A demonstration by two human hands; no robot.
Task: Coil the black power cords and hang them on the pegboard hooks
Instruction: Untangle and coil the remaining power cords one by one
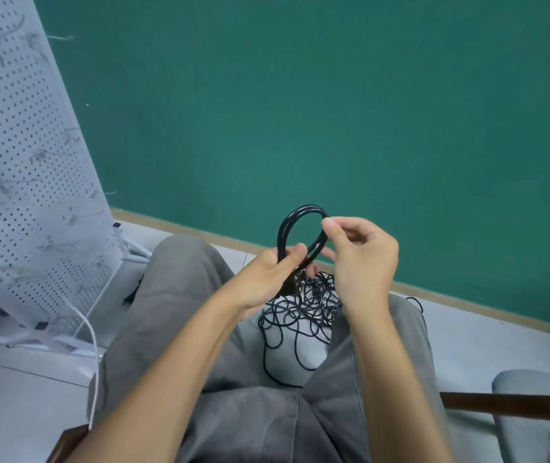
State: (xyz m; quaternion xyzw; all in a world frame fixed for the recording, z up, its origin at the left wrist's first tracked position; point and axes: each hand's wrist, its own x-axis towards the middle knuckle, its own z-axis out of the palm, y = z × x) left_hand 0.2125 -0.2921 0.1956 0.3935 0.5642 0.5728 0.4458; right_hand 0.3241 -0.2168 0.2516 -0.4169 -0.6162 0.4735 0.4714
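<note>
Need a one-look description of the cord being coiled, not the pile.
Start at the green wall, then drop to the two hands raised over the person's lap. The coiled cord is the neat black loop held between the left hand and right hand, above the tangled cord pile on the floor.

Black all the way on the coiled cord (301, 225), glossy where the loop arches up, and the same black in the loose tangle (300, 312) below it. Trousers (173, 315) are a plain mid grey. The wall (333, 111) is flat teal green with a tan skirting strip (467, 300) along its foot. The pegboard (23, 168) is white, dotted with a regular grid of dark holes and smudged with grey marks. The floor (26, 389) is pale grey, and a white cable (92, 345) runs across it.
</note>
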